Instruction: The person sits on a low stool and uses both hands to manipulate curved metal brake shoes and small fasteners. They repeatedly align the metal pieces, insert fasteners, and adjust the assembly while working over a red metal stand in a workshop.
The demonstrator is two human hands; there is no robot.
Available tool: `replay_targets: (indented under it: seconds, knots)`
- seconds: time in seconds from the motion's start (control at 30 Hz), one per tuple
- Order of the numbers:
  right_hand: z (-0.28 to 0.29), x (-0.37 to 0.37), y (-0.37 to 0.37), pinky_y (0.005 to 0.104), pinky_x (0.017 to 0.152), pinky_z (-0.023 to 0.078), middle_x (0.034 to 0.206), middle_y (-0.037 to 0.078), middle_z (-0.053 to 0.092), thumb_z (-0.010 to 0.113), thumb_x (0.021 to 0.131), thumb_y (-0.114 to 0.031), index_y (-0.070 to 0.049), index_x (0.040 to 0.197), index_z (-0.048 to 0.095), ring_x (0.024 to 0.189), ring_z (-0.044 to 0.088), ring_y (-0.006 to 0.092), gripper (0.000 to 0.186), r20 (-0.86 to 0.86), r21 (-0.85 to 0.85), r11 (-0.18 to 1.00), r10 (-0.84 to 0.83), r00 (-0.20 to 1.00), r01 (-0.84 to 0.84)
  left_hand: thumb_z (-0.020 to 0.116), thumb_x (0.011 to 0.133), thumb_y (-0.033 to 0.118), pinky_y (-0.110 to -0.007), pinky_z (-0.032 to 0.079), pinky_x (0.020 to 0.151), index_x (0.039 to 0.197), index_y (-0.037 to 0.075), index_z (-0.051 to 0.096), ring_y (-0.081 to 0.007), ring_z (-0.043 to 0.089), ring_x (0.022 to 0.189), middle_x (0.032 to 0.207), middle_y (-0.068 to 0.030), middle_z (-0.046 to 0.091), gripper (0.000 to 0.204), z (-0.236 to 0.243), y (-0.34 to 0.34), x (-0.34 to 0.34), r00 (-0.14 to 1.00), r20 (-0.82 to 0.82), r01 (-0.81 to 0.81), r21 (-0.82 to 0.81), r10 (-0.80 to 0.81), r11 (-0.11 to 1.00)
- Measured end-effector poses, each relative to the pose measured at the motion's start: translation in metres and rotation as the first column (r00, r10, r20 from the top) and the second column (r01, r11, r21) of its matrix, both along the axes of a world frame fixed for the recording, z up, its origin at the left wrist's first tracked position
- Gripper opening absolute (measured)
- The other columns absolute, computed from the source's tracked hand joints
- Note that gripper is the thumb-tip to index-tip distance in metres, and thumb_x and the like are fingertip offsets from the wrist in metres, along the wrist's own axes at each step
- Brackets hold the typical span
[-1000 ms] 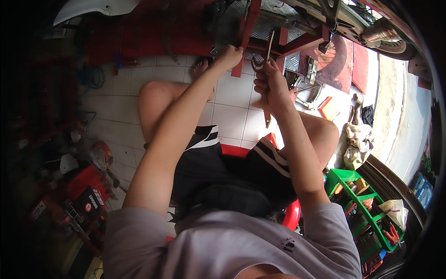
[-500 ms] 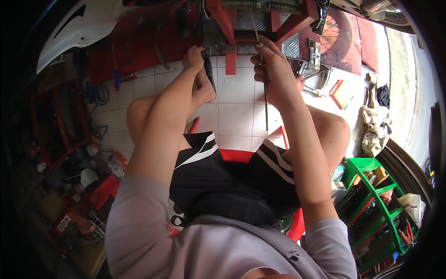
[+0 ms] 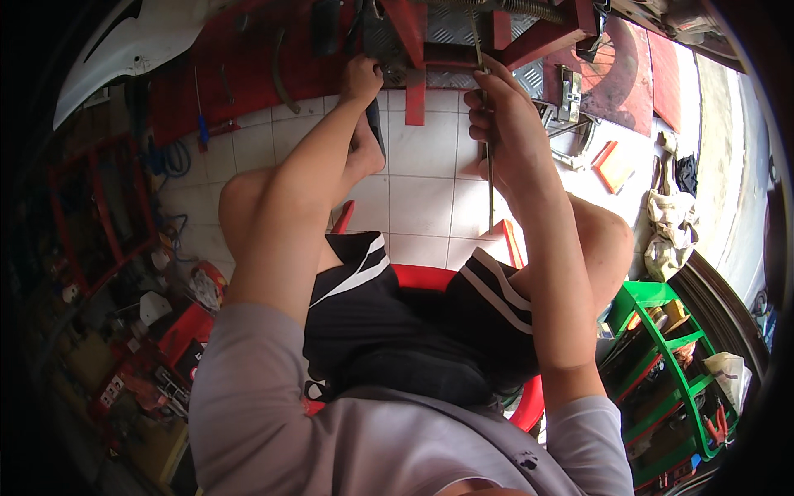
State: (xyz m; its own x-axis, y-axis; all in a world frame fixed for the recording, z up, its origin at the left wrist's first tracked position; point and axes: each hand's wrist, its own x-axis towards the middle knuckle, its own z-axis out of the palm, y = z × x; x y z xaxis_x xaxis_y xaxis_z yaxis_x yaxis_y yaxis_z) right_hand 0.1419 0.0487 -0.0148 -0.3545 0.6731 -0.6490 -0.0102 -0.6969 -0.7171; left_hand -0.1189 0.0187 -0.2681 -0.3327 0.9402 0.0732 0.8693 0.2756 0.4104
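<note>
My right hand is closed round a long thin metal rod. The rod's lower end hangs over the tiles, and its upper end runs up past a red metal frame. To the left, my left hand is closed at the edge of the red platform, beside a dark part. Whatever its fingers grip is hidden. A coil spring lies across the top of the frame, close to the rod's upper end.
A blue-handled screwdriver and a curved strip lie on the platform. At right stand a green tool rack and a crumpled cloth. A red cabinet frame stands left. I sit on a red stool.
Both hands have moved slightly right and up in the view. The rod has shifted right with my right hand, still held. The surroundings have shifted a little as the view moved.
</note>
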Motion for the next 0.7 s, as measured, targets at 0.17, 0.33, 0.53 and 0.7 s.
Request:
replay_targets:
  seconds: [0.17,0.33,0.53,0.7]
  knots:
    - [-0.005,0.004,0.003,0.0248,0.06,0.039,0.081,-0.001,0.051,0.052,0.091,-0.023,-0.013,0.133,0.052,0.065,0.04,0.0079,0.043,-0.012,-0.013,0.999,0.034,0.999,-0.034,0.07,0.078,0.014,-0.044,0.053,0.082,0.088,0.002,0.071,-0.0367,0.064,0.092,0.095,-0.0193,0.065,0.016,-0.004,0.004,0.004,0.999,-0.042,0.015,-0.078,-0.018,0.997]
    - [-0.007,0.005,0.004,0.0256,0.061,0.042,0.081,0.0,0.053,0.053,0.092,-0.024,-0.013,0.131,0.052,0.066,0.044,0.009,0.041,-0.014,-0.013,1.0,0.017,1.0,-0.017,0.072,0.077,0.017,-0.044,0.054,0.08,0.088,0.001,0.07,-0.0371,0.065,0.09,0.092,-0.0192,0.066,0.019,-0.005,0.008,0.014,0.99,-0.091,-0.12,-0.157,0.107,0.98]
    - [-0.007,0.003,-0.001,0.0264,0.059,0.043,0.081,0.001,0.054,0.054,0.092,-0.023,-0.013,0.128,0.051,0.068,0.05,0.0102,0.037,-0.007,-0.031,0.999,0.026,1.0,-0.026,0.068,0.078,0.014,-0.044,0.054,0.077,0.085,0.0,0.069,-0.0384,0.066,0.086,0.091,-0.0205,0.067,0.016,-0.006,0.01,0.007,0.993,-0.101,-0.075,-0.098,0.065,0.992]
    - [-0.013,0.006,-0.003,0.026,0.055,0.045,0.079,0.004,0.057,0.056,0.091,-0.015,-0.01,0.111,0.051,0.064,0.054,0.0116,0.021,-0.069,-0.046,0.998,0.027,0.997,-0.03,0.068,0.072,0.014,-0.042,0.055,0.079,0.083,-0.001,0.069,-0.0376,0.067,0.087,0.092,-0.0225,0.068,0.019,0.022,0.013,0.016,0.98,-0.039,-0.198,-0.209,0.194,0.958]
